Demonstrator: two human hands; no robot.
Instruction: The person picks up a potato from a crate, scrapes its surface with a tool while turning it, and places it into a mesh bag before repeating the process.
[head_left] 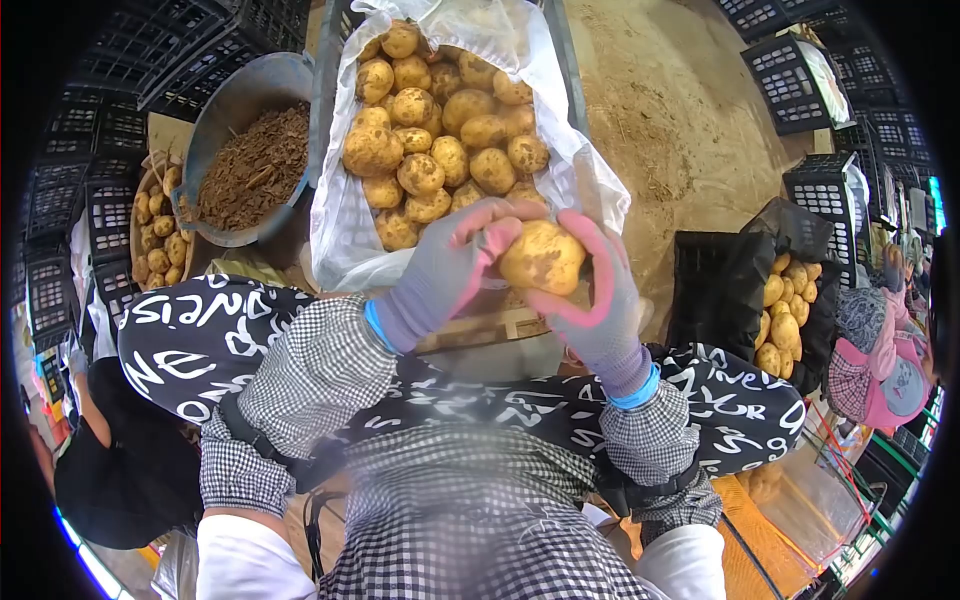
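My right hand [600, 300], in a grey and pink glove, cups a yellow-brown potato [542, 257] from below and behind. My left hand [450, 265], gloved the same way, grips the potato's left side with thumb and fingers. Both hands hover just in front of a crate lined with clear plastic [340, 220] that is heaped with several potatoes [440, 130].
A grey tub of brown chaff [250, 160] stands left of the crate, with a basket of potatoes [158, 230] beside it. A black-lined crate of potatoes [785, 310] sits at right, near a person in pink [880, 360]. Black empty crates [790, 80] ring the dirt floor.
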